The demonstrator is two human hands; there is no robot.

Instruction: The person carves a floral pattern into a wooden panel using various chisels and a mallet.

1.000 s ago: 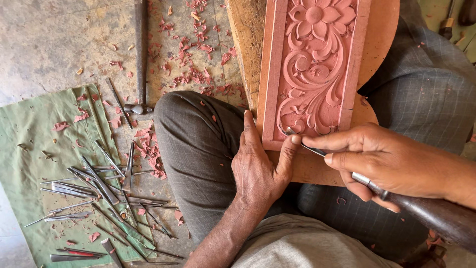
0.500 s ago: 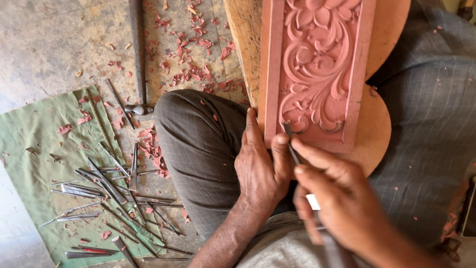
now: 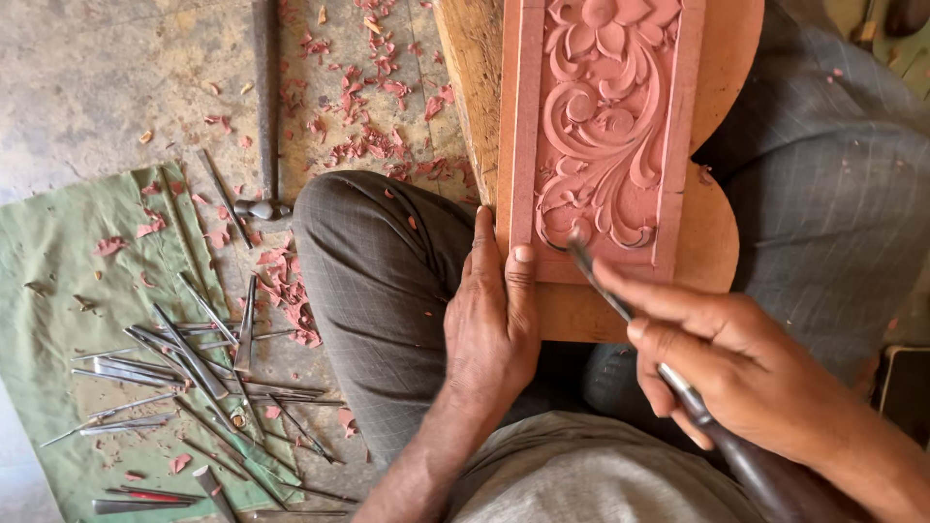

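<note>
A reddish carved wooden panel [image 3: 601,126] with flower and scroll relief lies on a rounded wooden board [image 3: 717,242] across my lap. My left hand [image 3: 492,320] rests against the panel's near left corner, thumb on its frame, holding it steady. My right hand [image 3: 736,368] grips a chisel [image 3: 620,300] with a dark wooden handle. Its metal tip touches the scroll near the panel's lower edge.
A green cloth [image 3: 58,320] on the concrete floor at left carries several loose metal chisels [image 3: 184,358]. Reddish wood chips [image 3: 281,281] lie scattered around it and beyond my knee [image 3: 358,252]. A hammer [image 3: 263,116] lies on the floor above.
My right hand swung round from the right to the near side, and the chisel tip shifted on the lower scroll. My left hand slid slightly along the panel's corner.
</note>
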